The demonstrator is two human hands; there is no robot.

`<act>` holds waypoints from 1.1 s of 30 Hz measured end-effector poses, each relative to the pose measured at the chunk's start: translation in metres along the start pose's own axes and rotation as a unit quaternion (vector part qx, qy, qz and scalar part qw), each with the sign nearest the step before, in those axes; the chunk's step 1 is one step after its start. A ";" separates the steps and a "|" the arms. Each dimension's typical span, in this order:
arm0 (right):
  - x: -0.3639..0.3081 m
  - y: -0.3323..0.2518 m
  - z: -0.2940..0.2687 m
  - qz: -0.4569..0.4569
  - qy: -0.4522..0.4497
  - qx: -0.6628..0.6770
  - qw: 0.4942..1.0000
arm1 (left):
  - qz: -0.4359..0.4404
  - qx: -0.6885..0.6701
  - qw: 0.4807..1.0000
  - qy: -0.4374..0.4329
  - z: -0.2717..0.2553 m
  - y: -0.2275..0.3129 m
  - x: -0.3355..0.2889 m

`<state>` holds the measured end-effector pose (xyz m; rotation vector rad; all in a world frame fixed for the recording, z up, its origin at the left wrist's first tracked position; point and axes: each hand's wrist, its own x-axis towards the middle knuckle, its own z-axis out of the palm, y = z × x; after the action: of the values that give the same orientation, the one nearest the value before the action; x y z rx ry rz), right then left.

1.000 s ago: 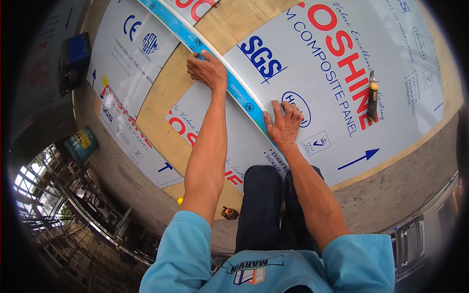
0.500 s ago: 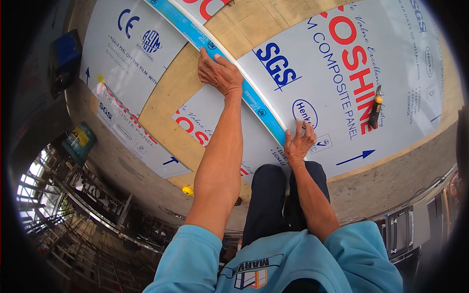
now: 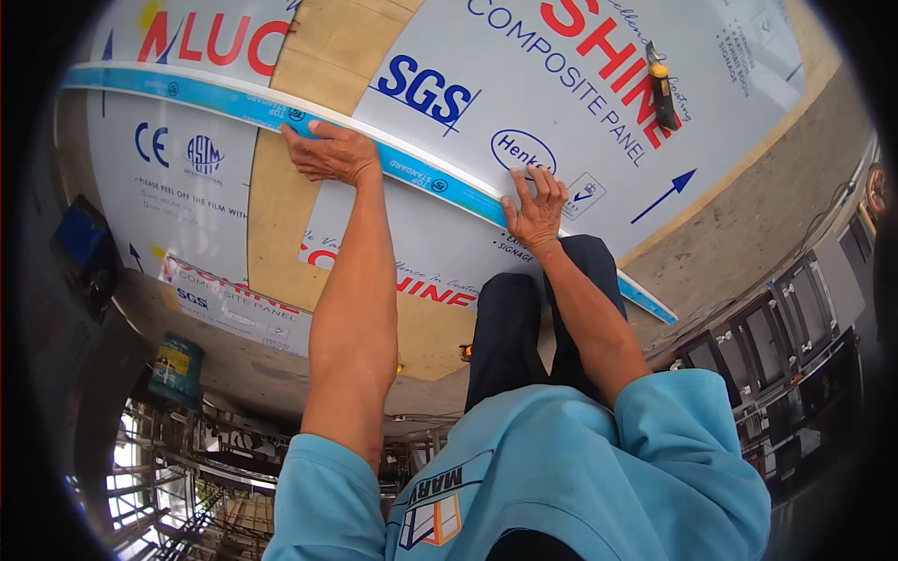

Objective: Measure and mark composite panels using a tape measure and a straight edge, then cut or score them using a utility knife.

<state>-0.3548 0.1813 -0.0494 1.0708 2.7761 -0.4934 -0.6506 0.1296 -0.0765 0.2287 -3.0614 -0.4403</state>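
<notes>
Long blue-and-white strip running beneath both hands on my feed.
I see the left grip on the strip, fingers bent at it; whether it pinches, I cannot tell. The right grip is spread, thumb at the strip, fingers over a grey panel. Against half a second ago, I have the strip nearer level, its right end now showing past the knee. Plywood shows between panels; concrete floor lies beyond, metal racks lower left.
</notes>
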 end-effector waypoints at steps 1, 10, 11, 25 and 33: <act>0.002 -0.009 0.001 0.007 0.000 0.020 1.000 | 0.019 0.007 0.999 0.031 0.001 -0.011 0.010; 0.000 -0.008 0.002 0.033 0.007 0.000 0.999 | 0.020 0.038 0.998 0.046 0.007 -0.011 0.013; 0.000 -0.008 0.002 0.030 0.014 0.003 0.999 | 0.018 0.042 0.998 0.047 0.008 -0.012 0.014; -0.001 -0.011 0.003 0.033 0.004 0.009 0.999 | 0.016 0.043 0.996 0.072 0.014 -0.017 0.018; 0.001 -0.009 0.000 0.026 0.001 0.013 1.000 | 0.014 0.038 0.997 0.061 0.012 -0.018 0.017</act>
<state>-0.3611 0.1759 -0.0472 1.1478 2.7433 -0.5241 -0.6654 0.1132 -0.0927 0.2070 -2.9609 -0.2984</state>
